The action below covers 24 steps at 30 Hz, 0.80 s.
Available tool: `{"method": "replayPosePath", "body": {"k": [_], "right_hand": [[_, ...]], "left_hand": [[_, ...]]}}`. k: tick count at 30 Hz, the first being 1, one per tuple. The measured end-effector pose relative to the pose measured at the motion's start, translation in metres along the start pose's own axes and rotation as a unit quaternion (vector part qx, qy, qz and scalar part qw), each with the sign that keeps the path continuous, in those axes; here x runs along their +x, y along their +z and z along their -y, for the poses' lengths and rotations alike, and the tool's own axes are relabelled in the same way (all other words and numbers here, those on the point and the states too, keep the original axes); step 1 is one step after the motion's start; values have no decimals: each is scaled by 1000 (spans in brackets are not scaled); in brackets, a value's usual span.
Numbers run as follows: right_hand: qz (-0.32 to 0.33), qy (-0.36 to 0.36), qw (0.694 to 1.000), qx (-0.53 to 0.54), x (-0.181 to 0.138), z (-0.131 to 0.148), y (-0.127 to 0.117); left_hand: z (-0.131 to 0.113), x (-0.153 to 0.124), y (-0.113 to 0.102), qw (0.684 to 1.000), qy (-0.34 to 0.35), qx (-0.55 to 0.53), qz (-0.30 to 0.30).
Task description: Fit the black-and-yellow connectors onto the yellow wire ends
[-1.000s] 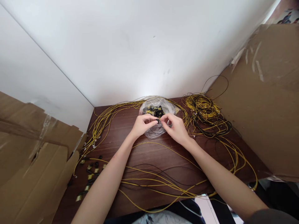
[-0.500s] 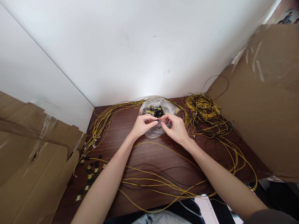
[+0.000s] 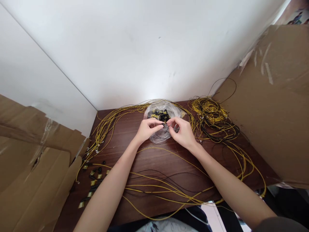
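Note:
My left hand (image 3: pixel 147 130) pinches a small black part (image 3: pixel 163 125) between thumb and fingertips. Close by on the right, my right hand (image 3: pixel 183 133) has its thumb and fingers curled around a thin black wire (image 3: pixel 175 129), whose end lies near that part; the exact contact is too small to make out. Both hands are over the front of a clear plastic bag (image 3: pixel 159 139), which holds several black and yellow pieces (image 3: pixel 160 115).
Yellow cables (image 3: pixel 106 129) curve along the left and back of the brown table (image 3: pixel 154 164). A tangled coil (image 3: pixel 210 111) lies at the right. Loose small parts (image 3: pixel 93 183) sit front left. Cardboard (image 3: pixel 272 106) walls both sides; a white panel (image 3: pixel 145 58) stands behind.
My right thumb has drawn slightly right, away from the left fingertips, and more of the small black part shows. My left hand has barely moved.

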State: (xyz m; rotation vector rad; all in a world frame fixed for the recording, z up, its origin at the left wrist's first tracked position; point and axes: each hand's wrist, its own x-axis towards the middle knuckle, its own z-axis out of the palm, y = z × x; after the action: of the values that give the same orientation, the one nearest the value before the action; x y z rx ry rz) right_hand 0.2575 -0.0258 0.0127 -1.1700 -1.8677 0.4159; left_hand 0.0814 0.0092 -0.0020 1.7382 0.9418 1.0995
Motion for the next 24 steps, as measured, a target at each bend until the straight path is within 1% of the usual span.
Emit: {"method": "replayPosePath", "body": {"k": [4,10,16,24], "right_hand": [[-11,-3,1000,1,1,-1,-1],[-4,-15,1000,7,1,1,-1],[8,-18,1000,7,0,1,0],[8,17,1000,5,-2,5,6]], "left_hand": [[2,1,-1,1000,2,-20,0],[2,0,-1,1000,0,-31,0],[0,0,-1,1000,6,-4,3],[-1,-2,3,998,32,48,-9]]}}
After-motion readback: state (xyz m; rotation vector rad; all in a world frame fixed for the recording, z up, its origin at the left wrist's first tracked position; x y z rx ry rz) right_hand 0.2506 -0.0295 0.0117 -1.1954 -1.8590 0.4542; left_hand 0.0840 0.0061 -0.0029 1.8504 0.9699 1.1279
